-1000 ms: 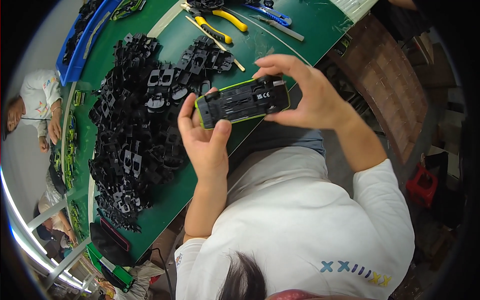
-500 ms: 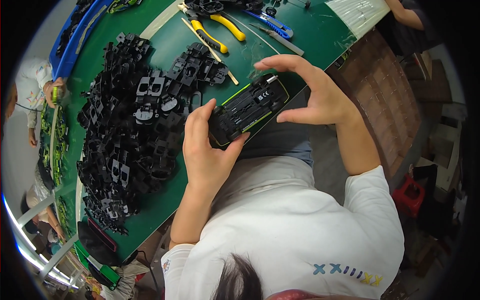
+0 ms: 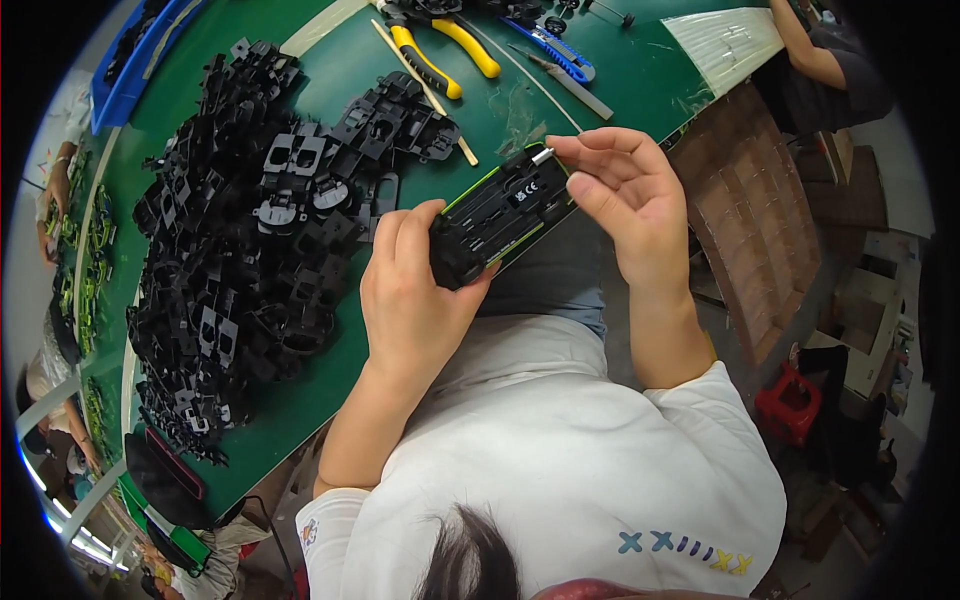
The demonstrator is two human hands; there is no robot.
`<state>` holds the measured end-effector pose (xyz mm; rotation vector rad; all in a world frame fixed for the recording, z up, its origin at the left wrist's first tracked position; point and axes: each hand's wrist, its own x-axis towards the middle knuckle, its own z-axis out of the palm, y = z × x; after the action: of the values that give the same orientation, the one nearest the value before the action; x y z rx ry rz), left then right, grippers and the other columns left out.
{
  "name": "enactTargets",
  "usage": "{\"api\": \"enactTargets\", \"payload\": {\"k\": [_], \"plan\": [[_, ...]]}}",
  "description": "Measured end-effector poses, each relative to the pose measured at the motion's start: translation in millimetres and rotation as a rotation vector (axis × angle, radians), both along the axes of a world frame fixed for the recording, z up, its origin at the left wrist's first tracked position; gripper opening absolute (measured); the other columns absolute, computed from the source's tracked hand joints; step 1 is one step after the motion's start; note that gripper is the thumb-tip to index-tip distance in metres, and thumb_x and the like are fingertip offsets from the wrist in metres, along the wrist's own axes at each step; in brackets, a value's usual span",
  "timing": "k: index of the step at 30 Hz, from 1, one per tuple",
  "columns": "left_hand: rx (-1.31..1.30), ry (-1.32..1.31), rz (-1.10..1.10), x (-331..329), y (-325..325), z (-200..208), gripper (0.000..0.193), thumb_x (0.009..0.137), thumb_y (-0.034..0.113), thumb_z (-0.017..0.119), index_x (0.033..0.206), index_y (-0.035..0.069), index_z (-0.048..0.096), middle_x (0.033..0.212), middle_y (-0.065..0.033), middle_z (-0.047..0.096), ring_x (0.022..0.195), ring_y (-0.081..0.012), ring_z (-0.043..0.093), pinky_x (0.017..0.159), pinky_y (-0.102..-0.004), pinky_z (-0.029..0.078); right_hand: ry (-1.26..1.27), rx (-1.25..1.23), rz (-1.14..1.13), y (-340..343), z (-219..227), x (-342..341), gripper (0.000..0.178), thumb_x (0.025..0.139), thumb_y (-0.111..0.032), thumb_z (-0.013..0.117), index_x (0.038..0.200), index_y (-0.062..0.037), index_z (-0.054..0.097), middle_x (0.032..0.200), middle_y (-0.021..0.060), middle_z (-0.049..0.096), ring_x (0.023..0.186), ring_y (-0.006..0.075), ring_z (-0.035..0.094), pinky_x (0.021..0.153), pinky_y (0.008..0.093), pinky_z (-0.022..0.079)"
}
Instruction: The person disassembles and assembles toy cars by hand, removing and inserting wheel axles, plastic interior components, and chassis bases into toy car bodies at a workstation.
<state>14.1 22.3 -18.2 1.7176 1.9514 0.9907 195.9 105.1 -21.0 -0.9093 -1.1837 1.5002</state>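
Note:
A toy car (image 3: 507, 212) with a black underside and bright green edging is turned bottom up in front of me, over the near edge of the green table. My left hand (image 3: 415, 275) grips its left end, fingers on the far side and thumb on the near side. At the other end, my right hand (image 3: 625, 200) has its thumb and index finger closed around the corner beside a small silver tube (image 3: 542, 156). Its other fingers are curled. A big heap of black plastic parts (image 3: 240, 270) lies left of my left hand.
Beyond the car lie yellow-and-black pliers (image 3: 465, 45), a thin wooden stick (image 3: 425, 92), a blue utility knife (image 3: 548, 50) and small black wheels (image 3: 555, 24). A blue bin (image 3: 135, 70) stands at far left, near another person's arm (image 3: 58, 200). A brown divided panel (image 3: 755, 220) is at right.
My right hand has moved in from apart, its fingers closing onto the car's right end. My left hand keeps its hold. The whole view has shifted slightly.

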Motion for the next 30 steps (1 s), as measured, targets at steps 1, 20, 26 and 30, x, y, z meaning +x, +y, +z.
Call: {"api": "enactTargets", "payload": {"k": [1, 20, 26, 30], "plan": [[-0.035, 0.021, 0.000, 0, 1, 1, 0.059, 0.057, 0.007, 0.084, 0.109, 0.003, 0.056, 0.097, -0.0102, 0.056, 0.086, -0.0290, 0.059, 0.073, -0.0362, 0.050, -0.002, 0.001, 0.004, 0, -1, -1, 0.035, 0.082, 0.001, 0.068, 0.114, 0.0014, 0.052, 0.110, 0.0150, 0.065, 0.106, 0.0180, 0.061, 0.092, 0.0286, 0.048], [-0.048, 0.035, 0.021, -2, 3, 0, 0.055, 0.057, 0.011, 0.085, 0.102, 0.003, 0.055, 0.092, -0.0098, 0.054, 0.079, -0.0302, 0.059, 0.067, -0.0376, 0.049, -0.028, 0.034, -0.110, 12, 10, -21, 0.037, 0.071, 0.007, 0.076, 0.101, 0.0004, 0.055, 0.094, 0.0123, 0.066, 0.084, 0.0148, 0.065, 0.078, 0.0266, 0.055], [0.015, -0.002, 0.047, -3, 2, -4, 0.061, 0.056, 0.010, 0.086, 0.108, 0.003, 0.055, 0.095, -0.0109, 0.057, 0.083, -0.0299, 0.060, 0.072, -0.0364, 0.050, 0.065, -0.001, -0.031, 18, 14, -21, 0.034, 0.070, 0.008, 0.076, 0.098, 0.0003, 0.057, 0.088, 0.0114, 0.067, 0.080, 0.0149, 0.065, 0.077, 0.0268, 0.055], [0.034, -0.062, 0.111, -4, -1, -6, 0.070, 0.057, 0.011, 0.087, 0.117, 0.003, 0.053, 0.099, -0.0128, 0.061, 0.088, -0.0267, 0.062, 0.078, -0.0339, 0.050, 0.174, -0.032, -0.031, 20, 6, -21, 0.034, 0.070, 0.009, 0.075, 0.097, 0.0000, 0.057, 0.088, 0.0114, 0.067, 0.081, 0.0151, 0.065, 0.077, 0.0264, 0.055]]}}
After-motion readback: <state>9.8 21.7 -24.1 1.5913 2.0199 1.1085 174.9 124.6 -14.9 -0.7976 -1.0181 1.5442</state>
